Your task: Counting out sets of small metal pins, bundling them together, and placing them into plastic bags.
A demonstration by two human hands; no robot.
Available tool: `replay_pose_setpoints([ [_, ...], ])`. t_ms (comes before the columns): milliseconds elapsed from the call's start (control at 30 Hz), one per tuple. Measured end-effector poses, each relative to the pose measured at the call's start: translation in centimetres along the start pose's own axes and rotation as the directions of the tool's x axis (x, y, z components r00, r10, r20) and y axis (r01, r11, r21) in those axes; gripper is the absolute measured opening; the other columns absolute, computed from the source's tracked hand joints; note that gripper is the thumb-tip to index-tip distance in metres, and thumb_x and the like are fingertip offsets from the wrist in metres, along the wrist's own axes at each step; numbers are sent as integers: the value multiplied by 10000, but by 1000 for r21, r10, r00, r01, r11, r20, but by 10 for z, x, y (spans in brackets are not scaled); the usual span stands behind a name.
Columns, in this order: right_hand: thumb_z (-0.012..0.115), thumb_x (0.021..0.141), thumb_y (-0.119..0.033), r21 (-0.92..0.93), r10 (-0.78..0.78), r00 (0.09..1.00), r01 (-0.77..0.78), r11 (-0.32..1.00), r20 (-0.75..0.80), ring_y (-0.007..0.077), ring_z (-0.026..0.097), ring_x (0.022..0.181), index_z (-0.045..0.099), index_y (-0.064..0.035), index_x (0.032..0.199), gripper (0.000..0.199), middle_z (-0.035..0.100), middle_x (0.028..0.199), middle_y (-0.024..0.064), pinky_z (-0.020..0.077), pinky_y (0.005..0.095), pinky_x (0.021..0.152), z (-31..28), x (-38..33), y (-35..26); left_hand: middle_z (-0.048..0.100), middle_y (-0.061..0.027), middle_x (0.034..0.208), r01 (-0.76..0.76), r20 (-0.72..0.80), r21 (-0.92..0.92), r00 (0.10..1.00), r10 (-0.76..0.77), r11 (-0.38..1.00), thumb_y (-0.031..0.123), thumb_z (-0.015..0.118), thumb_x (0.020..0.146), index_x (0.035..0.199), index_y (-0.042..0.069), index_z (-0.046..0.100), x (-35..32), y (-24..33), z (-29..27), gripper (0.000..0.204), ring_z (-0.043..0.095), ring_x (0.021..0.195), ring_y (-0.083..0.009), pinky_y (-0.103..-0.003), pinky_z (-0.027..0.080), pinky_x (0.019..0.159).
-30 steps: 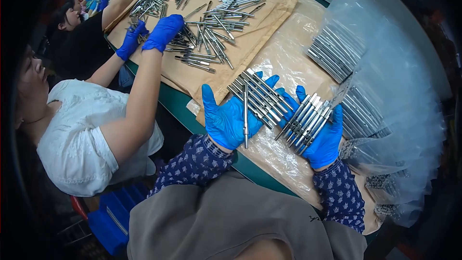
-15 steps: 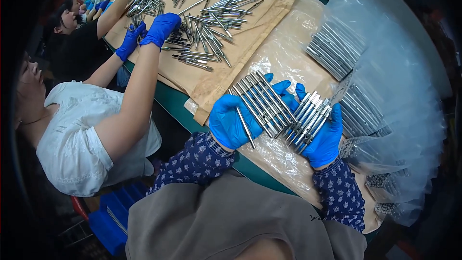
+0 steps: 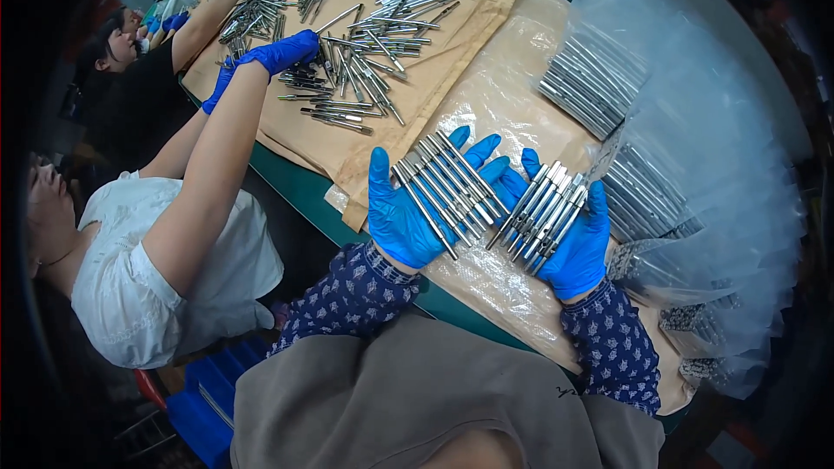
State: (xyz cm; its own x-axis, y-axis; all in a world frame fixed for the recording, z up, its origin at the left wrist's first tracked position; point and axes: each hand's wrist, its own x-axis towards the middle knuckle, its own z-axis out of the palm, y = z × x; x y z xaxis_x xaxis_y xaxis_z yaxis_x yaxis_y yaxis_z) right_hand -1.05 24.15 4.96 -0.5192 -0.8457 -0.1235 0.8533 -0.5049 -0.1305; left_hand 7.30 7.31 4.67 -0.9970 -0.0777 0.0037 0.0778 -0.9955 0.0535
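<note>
Both my hands wear light blue gloves, side by side above the plastic-covered table. Across the palm of my left hand (image 3: 398, 227) lies a flat row of several slim steel rods (image 3: 452, 184). Its thumb sticks up, off the rods, while the fingers reach out beneath them. A second row of shorter-looking stepped metal rods (image 3: 540, 215) rests in my right hand (image 3: 577, 259), its thumb along the row's right side and fingertips showing past the far left. The two rows' inner ends come close together; the parts of the fingers under the rods are hidden.
Bundles of rods in clear plastic bags (image 3: 591, 87) line the right side. A loose heap of rods (image 3: 347, 61) covers brown paper (image 3: 408, 108) at the far left. A co-worker in a white top (image 3: 174, 269) reaches into it with a blue-gloved hand (image 3: 282, 54).
My left thumb has swung up and away from the rods. The rod that stood apart at an angle now lies alongside the row. The co-worker's gloved hands have shifted slightly left and nearer.
</note>
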Motion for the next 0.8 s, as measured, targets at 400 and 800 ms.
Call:
replay_pose_setpoints([
  [400, 499, 833, -520, 144, 29, 999, -26, 989, -18, 389, 277, 1305, 251, -50, 1397, 775, 250, 1403, 282, 224, 525, 1076, 3, 0, -1, 77, -256, 1462, -17, 67, 170, 998, 6, 985, 741, 530, 678, 1415, -2, 75, -6, 2, 18, 1141, 135, 1347, -413, -563, 177, 1070],
  [800, 480, 850, -492, 161, -20, 997, 33, 986, -80, 391, 258, 1314, 249, -63, 1399, 734, 235, 1414, 275, 227, 499, 1082, 2, -1, -4, 63, -233, 1475, -23, -8, 24, 1000, 24, 999, 667, 497, 739, 1435, 75, 119, -1, 0, 11, 989, 108, 1348, -428, -619, 154, 1045],
])
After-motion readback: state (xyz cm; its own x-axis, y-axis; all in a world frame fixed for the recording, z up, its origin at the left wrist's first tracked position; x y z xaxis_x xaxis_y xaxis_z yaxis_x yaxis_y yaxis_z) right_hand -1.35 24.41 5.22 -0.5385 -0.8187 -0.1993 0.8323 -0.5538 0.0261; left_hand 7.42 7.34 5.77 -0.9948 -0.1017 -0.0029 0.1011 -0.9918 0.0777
